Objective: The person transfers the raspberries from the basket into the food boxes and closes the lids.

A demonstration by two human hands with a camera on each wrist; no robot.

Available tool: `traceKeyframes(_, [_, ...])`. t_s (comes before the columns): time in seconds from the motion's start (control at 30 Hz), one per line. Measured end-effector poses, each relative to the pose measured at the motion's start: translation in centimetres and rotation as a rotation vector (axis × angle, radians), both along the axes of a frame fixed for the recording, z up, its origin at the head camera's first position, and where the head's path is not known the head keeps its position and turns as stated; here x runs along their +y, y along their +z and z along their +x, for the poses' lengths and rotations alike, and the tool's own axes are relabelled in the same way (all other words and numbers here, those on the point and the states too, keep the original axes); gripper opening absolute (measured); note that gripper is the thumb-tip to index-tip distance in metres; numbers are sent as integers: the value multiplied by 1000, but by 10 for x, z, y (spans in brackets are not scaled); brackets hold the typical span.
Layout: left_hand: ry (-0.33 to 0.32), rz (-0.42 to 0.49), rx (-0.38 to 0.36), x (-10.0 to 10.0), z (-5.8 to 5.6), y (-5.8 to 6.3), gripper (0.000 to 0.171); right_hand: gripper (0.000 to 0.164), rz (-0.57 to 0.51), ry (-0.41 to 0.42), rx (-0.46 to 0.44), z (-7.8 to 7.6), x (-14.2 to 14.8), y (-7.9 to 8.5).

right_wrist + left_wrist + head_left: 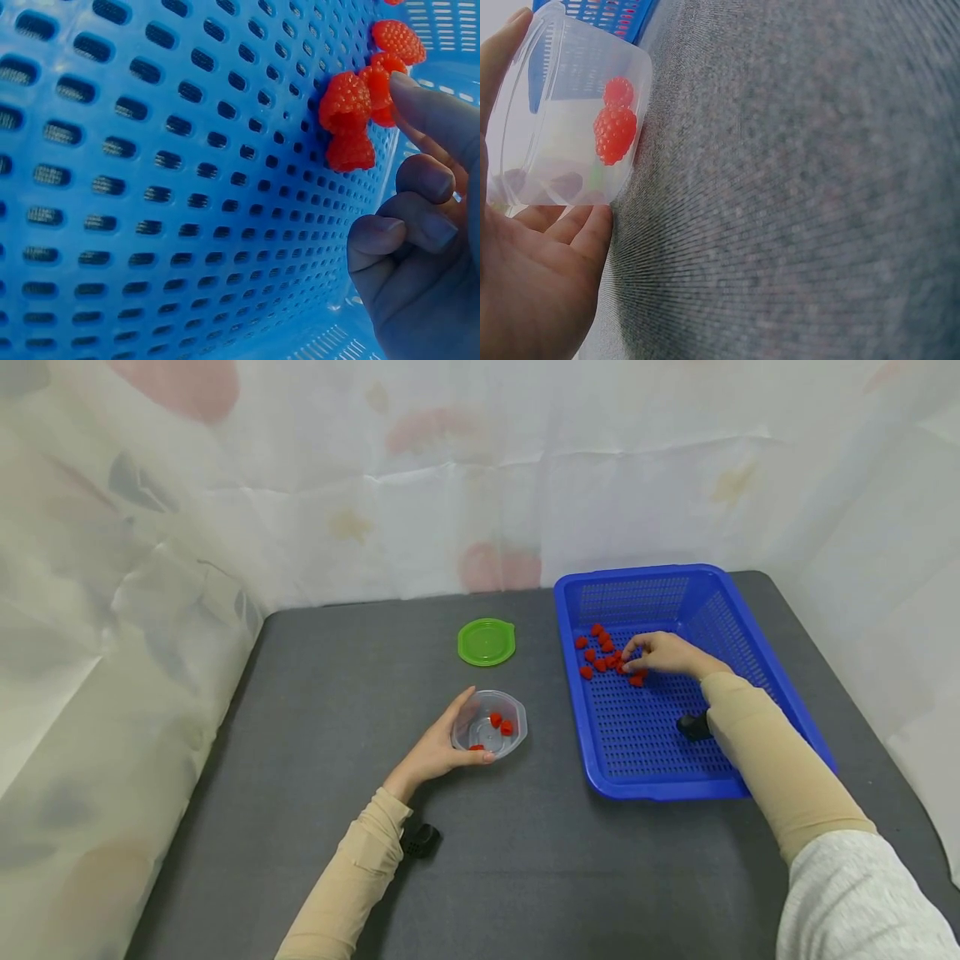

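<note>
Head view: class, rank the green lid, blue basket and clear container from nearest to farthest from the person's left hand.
1. Clear container: nearest, held in the left hand.
2. Green lid: next, just beyond the container, toward the back of the table.
3. Blue basket: farthest, over on the right side.

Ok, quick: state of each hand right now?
Left hand: holding the clear container.
Right hand: curled, touching a red raspberry; can't tell whether it's pinched.
</note>
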State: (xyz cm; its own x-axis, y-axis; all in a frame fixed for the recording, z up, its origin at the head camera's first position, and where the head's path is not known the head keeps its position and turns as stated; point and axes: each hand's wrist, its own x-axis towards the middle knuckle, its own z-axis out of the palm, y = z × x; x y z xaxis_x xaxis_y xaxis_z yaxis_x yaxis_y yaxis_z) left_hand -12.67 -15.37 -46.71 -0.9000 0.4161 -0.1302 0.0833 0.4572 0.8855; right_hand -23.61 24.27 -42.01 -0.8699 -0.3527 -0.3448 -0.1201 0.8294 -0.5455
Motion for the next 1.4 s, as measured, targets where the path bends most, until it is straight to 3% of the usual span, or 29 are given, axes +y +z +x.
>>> traceKeyframes(0.3, [1,-12,-8,0,1,1,108,31,-17,18,-39,5,-1,0])
traceKeyframes(1.4, [-6,9,11,-1,1,-1,108,32,-2,62,-36,2,-6,-1])
